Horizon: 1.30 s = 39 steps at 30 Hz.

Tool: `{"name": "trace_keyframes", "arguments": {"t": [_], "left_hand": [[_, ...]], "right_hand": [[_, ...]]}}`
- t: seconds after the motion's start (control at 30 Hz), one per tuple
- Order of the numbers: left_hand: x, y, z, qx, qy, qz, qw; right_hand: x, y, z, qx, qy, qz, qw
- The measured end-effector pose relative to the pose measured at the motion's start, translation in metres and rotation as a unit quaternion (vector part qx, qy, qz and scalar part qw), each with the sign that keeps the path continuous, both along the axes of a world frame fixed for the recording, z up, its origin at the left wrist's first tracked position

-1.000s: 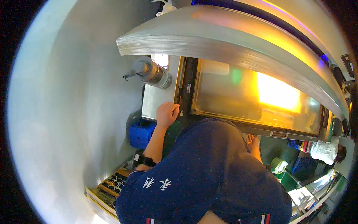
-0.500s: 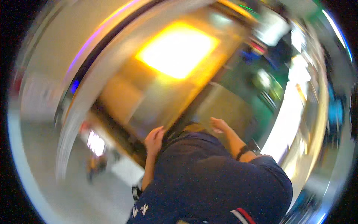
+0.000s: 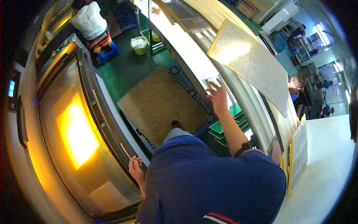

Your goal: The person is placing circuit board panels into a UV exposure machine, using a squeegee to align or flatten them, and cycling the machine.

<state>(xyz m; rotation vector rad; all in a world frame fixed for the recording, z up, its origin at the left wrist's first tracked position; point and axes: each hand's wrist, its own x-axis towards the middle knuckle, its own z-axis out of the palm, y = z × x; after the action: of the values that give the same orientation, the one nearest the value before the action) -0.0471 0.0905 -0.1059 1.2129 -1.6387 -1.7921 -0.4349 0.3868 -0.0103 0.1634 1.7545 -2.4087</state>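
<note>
Right hand (image 3: pixel 217 98): raised, fingers spread, holding nothing, nearest the long white table (image 3: pixel 194 56) and the green trays (image 3: pixel 223 128) stacked below its edge.
Left hand (image 3: pixel 136 168): empty, fingers loosely curled, resting at the frame of the glass-fronted machine (image 3: pixel 74 130) with its orange glow.
Speckled board (image 3: pixel 253 63): large flat panel leaning tilted over the table, just beyond the right hand. Judged stiff, wide and awkward, likely to flex; best gripped at two opposite edges.
Brown mat (image 3: pixel 160 104): flat on green floor.
Seated person (image 3: pixel 89 20): far side.
</note>
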Motion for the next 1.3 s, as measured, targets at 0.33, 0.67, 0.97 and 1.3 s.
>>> {"name": "trace_keyframes", "arguments": {"t": [0.33, 0.67, 0.97, 1.3], "left_hand": [[-0.094, 0.021, 0.011, -0.113, -0.087, -0.123, 0.982], [-0.012, -0.004, 0.051, -0.093, -0.032, 0.208, 0.973], [0.081, 0.002, 0.000, 0.212, 0.491, 0.584, 0.611], [0.086, -0.002, -0.048, 0.229, 0.378, 0.558, 0.703]], "right_hand": [[-0.152, -0.022, -0.004, -0.058, 0.054, -0.011, 0.997], [0.022, -0.211, -0.047, -0.082, -0.102, 0.422, 0.897], [0.137, -0.428, -0.022, 0.177, 0.027, 0.817, 0.548], [0.255, -0.594, -0.117, 0.162, 0.005, 0.933, 0.321]]}}
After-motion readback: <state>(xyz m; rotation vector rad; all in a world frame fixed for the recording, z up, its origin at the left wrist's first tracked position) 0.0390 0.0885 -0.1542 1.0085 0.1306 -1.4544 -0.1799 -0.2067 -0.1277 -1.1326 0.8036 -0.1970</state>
